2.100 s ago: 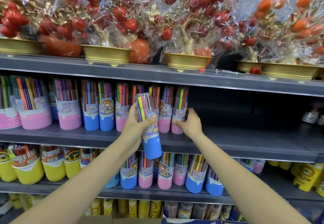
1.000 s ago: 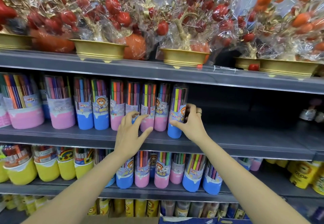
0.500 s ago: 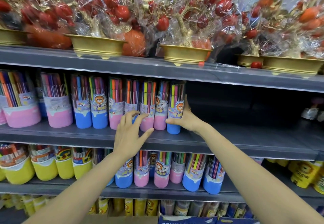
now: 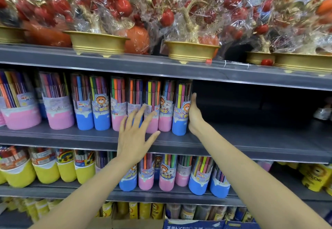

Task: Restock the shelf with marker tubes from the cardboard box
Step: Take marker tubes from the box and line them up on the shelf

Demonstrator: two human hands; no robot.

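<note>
**Hands at the marker row on the middle shelf**

The right hand (image 4: 195, 115) lay flat against the right side of the end marker tube (image 4: 181, 110), a blue-based one, its fingers straight and pointing up along the clear wall, gripping nothing. The left hand (image 4: 134, 137) was spread wide in front of the row, fingers splayed and straight, the fingertips (image 4: 143, 107) over the lower parts of two pink-based tubes; whether they touched the tubes could not be told. It held nothing.

The row of marker tubes (image 4: 116, 103) stood upright on the middle shelf (image 4: 251, 139), blue and pink bases side by side, with wider pink tubs (image 4: 21, 108) at the far left. To the right of the end tube the shelf surface was dark and bare as far as a small wrapped item (image 4: 323, 112) at the edge. On the shelf above stood gold bowls (image 4: 98, 44) of red fruit trees wrapped in cellophane. The lower shelf carried more blue and pink tubes (image 4: 179, 173) and yellow tubs (image 4: 46, 169). A cardboard edge (image 4: 106, 222) showed at the bottom of the view.
</note>
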